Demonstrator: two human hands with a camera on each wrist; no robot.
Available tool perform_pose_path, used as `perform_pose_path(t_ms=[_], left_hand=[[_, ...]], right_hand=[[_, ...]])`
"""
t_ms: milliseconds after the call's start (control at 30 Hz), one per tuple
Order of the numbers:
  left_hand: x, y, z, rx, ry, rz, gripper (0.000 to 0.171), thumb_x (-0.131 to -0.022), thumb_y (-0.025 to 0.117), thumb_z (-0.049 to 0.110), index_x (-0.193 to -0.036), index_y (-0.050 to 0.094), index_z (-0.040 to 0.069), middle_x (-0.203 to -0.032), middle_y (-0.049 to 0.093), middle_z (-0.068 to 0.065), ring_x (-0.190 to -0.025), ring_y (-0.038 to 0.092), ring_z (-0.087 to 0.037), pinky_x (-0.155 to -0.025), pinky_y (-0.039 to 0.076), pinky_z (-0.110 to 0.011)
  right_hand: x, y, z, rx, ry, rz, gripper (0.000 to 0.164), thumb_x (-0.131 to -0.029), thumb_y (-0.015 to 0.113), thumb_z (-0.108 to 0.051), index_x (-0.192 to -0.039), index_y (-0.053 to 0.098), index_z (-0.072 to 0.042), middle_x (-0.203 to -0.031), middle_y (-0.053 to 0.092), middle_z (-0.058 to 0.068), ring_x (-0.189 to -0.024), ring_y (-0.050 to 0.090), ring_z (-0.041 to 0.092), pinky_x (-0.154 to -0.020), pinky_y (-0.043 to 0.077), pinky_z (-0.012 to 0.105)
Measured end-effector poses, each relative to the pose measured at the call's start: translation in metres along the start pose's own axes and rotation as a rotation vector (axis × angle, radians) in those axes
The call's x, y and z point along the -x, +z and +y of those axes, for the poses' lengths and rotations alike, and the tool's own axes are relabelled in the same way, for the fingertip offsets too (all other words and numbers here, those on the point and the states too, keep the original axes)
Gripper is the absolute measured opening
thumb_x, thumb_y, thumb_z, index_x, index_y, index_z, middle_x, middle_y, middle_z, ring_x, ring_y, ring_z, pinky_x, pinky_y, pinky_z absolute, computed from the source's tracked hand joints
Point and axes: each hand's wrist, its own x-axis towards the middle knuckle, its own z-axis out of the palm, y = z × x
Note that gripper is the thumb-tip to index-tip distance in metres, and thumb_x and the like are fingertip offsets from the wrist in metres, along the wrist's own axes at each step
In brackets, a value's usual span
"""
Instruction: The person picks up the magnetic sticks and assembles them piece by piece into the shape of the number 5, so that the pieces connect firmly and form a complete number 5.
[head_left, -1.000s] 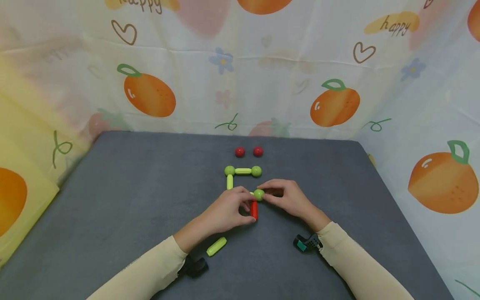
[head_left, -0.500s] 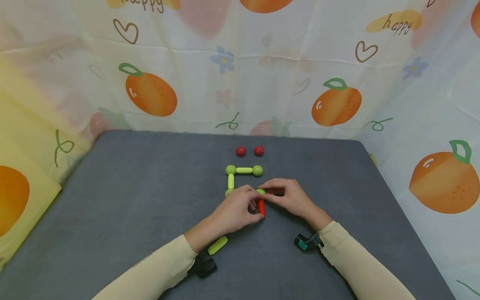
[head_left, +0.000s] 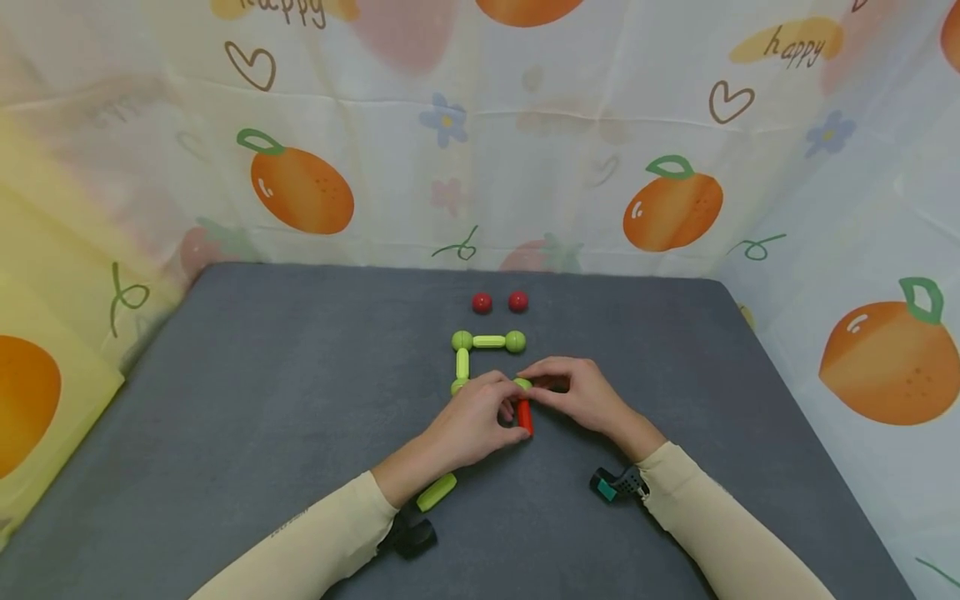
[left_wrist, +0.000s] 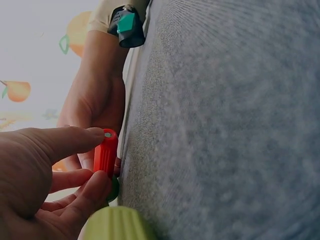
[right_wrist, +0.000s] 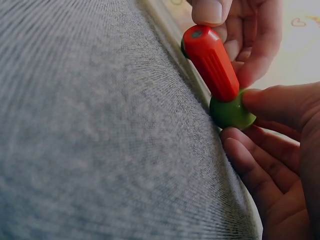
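My left hand (head_left: pixel 474 423) holds a red magnetic rod (head_left: pixel 526 419) between thumb and fingers, its free end towards me. The rod's far end meets a green ball (right_wrist: pixel 231 111), as the right wrist view shows. My right hand (head_left: pixel 577 396) pinches that ball from the right with thumb and fingertips. Beyond the hands lies a joined shape of yellow-green rods and balls: an upright rod (head_left: pixel 462 363), a corner ball (head_left: pixel 462 340), a top rod (head_left: pixel 489 342) and an end ball (head_left: pixel 515 342). My left hand hides part of its lower side.
Two red balls (head_left: pixel 482 303) sit side by side farther back on the grey table (head_left: pixel 300 358). A loose yellow-green rod (head_left: pixel 437 492) lies beside my left forearm. A printed curtain (head_left: pixel 540 167) hangs behind the table.
My left hand has shifted slightly right with the red rod, and its fingers now cover more of the green ball. The right hand stays nearly still, still pinching the ball.
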Motion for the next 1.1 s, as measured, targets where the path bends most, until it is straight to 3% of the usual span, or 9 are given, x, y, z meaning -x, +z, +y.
perform_pose_path(t_ms=[233,433,633,767,933,1100], left_hand=[[0.001,-0.009,-0.001,0.035,-0.009,0.0,0.037,-0.089,0.094,0.019,-0.12,0.078,0.006,-0.105,0.065,-0.003,-0.083,0.066,-0.01,-0.076,0.057,-0.026],[-0.006,-0.044,-0.015,0.075,-0.1,0.081,0.036,-0.096,0.088,0.021,-0.126,0.077,0.005,-0.109,0.068,-0.007,-0.088,0.069,-0.016,-0.079,0.06,-0.035],[-0.038,-0.087,-0.041,0.1,-0.228,0.186,0.038,-0.101,0.082,0.027,-0.131,0.074,0.007,-0.121,0.072,-0.012,-0.101,0.07,-0.023,-0.085,0.06,-0.042],[-0.067,-0.102,-0.061,0.079,-0.28,0.219,0.04,-0.102,0.081,0.029,-0.133,0.073,0.006,-0.124,0.074,-0.014,-0.109,0.069,-0.026,-0.092,0.058,-0.046],[-0.096,-0.1,-0.084,0.051,-0.325,0.16,0.048,-0.102,0.081,0.031,-0.139,0.07,0.002,-0.128,0.072,-0.014,-0.116,0.068,-0.029,-0.097,0.056,-0.046],[-0.115,-0.09,-0.098,-0.007,-0.371,0.094,0.048,-0.101,0.081,0.031,-0.137,0.072,0.001,-0.127,0.072,-0.012,-0.119,0.066,-0.03,-0.099,0.055,-0.045]], right_hand=[[-0.002,-0.001,-0.001,-0.008,0.003,0.001,0.026,-0.099,0.082,-0.01,-0.125,0.082,-0.016,-0.117,0.077,-0.005,-0.097,0.074,0.011,-0.088,0.061,0.032],[-0.006,0.002,-0.002,-0.016,-0.003,-0.002,0.025,-0.099,0.083,-0.016,-0.124,0.083,-0.018,-0.116,0.078,-0.006,-0.095,0.074,0.012,-0.087,0.061,0.033],[-0.006,0.003,-0.001,-0.014,0.017,-0.01,0.025,-0.099,0.083,-0.014,-0.123,0.083,-0.018,-0.115,0.077,-0.007,-0.094,0.074,0.012,-0.087,0.061,0.032],[-0.004,0.002,0.0,-0.01,0.027,-0.016,0.025,-0.1,0.083,-0.015,-0.124,0.083,-0.018,-0.117,0.077,-0.007,-0.095,0.073,0.012,-0.088,0.06,0.032],[0.0,0.002,0.001,-0.011,0.02,-0.013,0.025,-0.1,0.083,-0.015,-0.125,0.083,-0.018,-0.117,0.077,-0.007,-0.095,0.073,0.011,-0.087,0.06,0.032],[0.001,0.002,0.002,-0.021,0.018,-0.004,0.025,-0.1,0.083,-0.015,-0.125,0.083,-0.018,-0.116,0.077,-0.006,-0.094,0.073,0.012,-0.086,0.06,0.031]])
